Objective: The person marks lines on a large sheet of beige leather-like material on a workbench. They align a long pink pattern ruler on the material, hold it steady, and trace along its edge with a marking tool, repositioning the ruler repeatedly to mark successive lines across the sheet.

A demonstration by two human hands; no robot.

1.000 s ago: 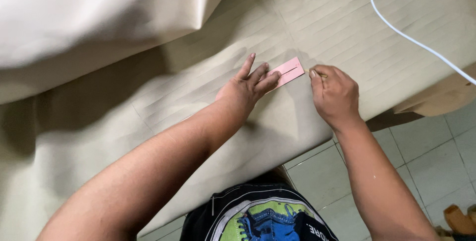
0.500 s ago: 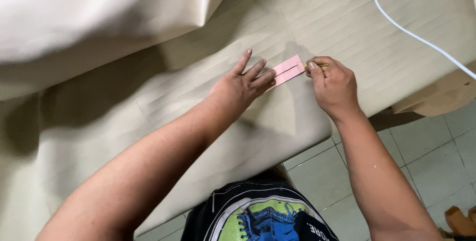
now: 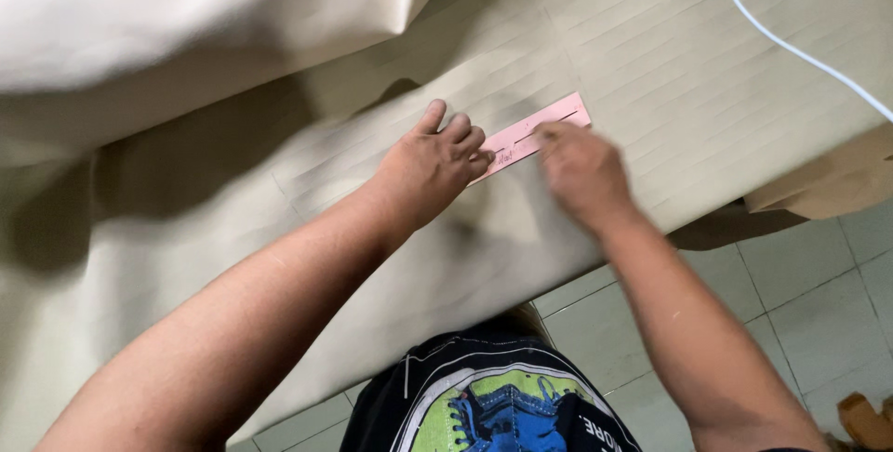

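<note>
A wide sheet of beige fabric [image 3: 651,33] covers the table. On it lies a narrow pink strip [image 3: 539,128], slanting up to the right. My left hand [image 3: 430,166] rests flat on the fabric, its fingertips pressing the strip's left end. My right hand [image 3: 579,171] is blurred by motion and sits over the strip's middle, fingers curled; whether it pinches anything between them is hidden. The strip's right end shows past the right hand.
A thick fold of the same beige fabric [image 3: 186,15] is heaped at the upper left. A white cable [image 3: 791,47] crosses the upper right corner. The table edge runs diagonally; below it lies grey tiled floor [image 3: 819,312], with brown paper [image 3: 828,182] at the right.
My right hand has slid left from the strip's right end onto its middle. The left hand stays pressed on the left end, and the view has shifted slightly.
</note>
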